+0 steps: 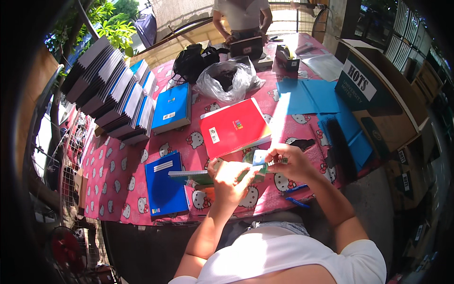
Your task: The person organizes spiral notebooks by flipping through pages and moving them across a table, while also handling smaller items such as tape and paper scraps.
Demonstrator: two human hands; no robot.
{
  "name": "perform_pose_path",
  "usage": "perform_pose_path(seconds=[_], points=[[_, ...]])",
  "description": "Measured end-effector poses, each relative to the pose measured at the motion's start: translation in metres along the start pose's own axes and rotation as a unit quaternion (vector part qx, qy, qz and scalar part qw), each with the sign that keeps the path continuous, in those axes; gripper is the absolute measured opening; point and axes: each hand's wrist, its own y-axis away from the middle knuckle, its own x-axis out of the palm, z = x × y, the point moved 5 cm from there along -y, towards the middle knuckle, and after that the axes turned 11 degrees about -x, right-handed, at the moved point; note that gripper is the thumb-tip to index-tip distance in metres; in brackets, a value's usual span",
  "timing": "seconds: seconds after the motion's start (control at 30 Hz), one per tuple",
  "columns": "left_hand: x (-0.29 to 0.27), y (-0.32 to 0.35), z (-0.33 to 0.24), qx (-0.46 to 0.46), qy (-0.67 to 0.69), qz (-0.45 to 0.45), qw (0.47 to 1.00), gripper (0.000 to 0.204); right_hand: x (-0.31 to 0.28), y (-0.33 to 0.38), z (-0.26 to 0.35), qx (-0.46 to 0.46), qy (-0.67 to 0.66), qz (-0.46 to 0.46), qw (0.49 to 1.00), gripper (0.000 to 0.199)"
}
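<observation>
Both my hands are close together at the near side of the table. My left hand (229, 182) is closed on a green-covered notebook (201, 179), seen nearly edge-on with its white pages fanned toward the left. At its right end my right hand (291, 163) pinches a part with green and pale blue colouring; strong sunlight blurs whether this is the same notebook's cover. Just beyond them lies a red notebook (235, 127), spiral edge toward me. A blue notebook (166, 183) rests to the left of my left hand. Below my right hand lie blue pens (297, 202).
Tall notebook stacks (113, 90) stand at the far left, beside a shorter blue stack (171, 109). A clear plastic bag (229, 80) and black bag (195, 61) sit mid-table. Blue covers (307, 97), black coils (338, 142) and a cardboard box (378, 94) occupy the right. A person (242, 23) stands opposite.
</observation>
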Motion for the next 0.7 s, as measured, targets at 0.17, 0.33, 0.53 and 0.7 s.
perform_pose_path(seconds=[0.17,0.33,0.53,0.7], points=[[0.001,0.004,0.001,0.008,-0.004,-0.010,1.000,0.011,-0.001,-0.004,0.014,-0.033,0.031,0.071,0.996,0.021],[0.001,0.004,0.003,0.023,0.017,0.006,1.000,0.015,0.001,-0.006,0.021,-0.020,0.048,0.080,0.995,0.018],[0.000,0.005,0.004,0.026,0.038,0.020,0.999,0.015,0.005,-0.001,0.016,0.047,0.032,0.075,0.996,0.015],[0.000,0.009,0.007,0.033,0.032,0.026,0.999,0.015,0.001,0.002,-0.001,0.090,-0.087,0.011,0.992,0.014]])
